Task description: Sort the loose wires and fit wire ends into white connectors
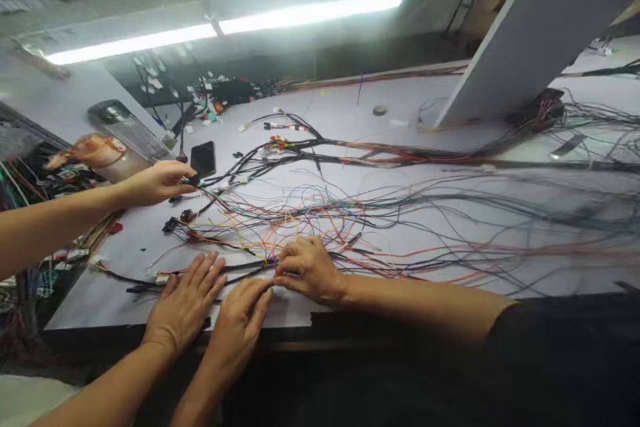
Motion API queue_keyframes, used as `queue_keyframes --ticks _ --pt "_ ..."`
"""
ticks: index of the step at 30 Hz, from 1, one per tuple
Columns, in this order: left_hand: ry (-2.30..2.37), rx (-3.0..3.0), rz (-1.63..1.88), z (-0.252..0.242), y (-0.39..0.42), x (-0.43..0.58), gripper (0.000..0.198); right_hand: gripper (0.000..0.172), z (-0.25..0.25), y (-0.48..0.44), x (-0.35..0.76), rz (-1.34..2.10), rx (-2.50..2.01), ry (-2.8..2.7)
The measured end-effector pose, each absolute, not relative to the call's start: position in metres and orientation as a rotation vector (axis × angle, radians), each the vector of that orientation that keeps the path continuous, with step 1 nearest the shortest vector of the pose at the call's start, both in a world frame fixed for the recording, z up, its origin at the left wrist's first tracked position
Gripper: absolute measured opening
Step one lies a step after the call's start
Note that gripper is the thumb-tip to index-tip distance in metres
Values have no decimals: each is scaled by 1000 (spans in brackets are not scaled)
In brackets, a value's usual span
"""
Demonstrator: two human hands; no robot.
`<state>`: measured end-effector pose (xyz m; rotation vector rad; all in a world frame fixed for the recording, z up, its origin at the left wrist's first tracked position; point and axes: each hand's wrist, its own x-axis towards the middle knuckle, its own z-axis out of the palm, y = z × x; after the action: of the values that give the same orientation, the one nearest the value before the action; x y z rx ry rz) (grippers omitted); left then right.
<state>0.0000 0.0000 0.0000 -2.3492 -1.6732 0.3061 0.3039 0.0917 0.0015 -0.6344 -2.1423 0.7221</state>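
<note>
My left hand (185, 303) lies flat on the white board (125, 300), fingers spread, over a black cable (125, 278) with a small white connector (161, 277). My right hand (240, 323) rests beside it, its fingertips touching thin coloured wires (300, 220) at the board's front edge. A co-worker's hand (307, 268) reaches in from the right, fingers closed on the same wires, right against my fingertips. Another person's hand (157, 182) comes from the left and pinches a wire bundle near a black phone (203, 158).
Loose coloured wires spread across the board to the right. Taped harness branches with connectors (280, 142) run along the middle. A tape roll (379, 110) sits at the back. A slanted grey panel (530, 33) rises at the right, and a cluttered rack (30, 233) stands at the left.
</note>
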Motion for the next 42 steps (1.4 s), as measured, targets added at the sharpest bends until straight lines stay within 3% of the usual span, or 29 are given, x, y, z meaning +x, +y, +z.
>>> queue_keyframes --ticks 8,31,38,42 --pt "-1674 -2257 354 -4 -2 -4 53 18 -1 87 305 402 -485 -2177" --pt "-1727 -2320 177 1 -9 -1 45 6 10 81 312 319 -335 -2094" --pt "-1618 -2729 248 37 14 4 39 6 10 79 312 294 -326 -2109" --pt "-2035 -2920 11 66 48 15 50 7 9 79 312 279 -319 -2132"
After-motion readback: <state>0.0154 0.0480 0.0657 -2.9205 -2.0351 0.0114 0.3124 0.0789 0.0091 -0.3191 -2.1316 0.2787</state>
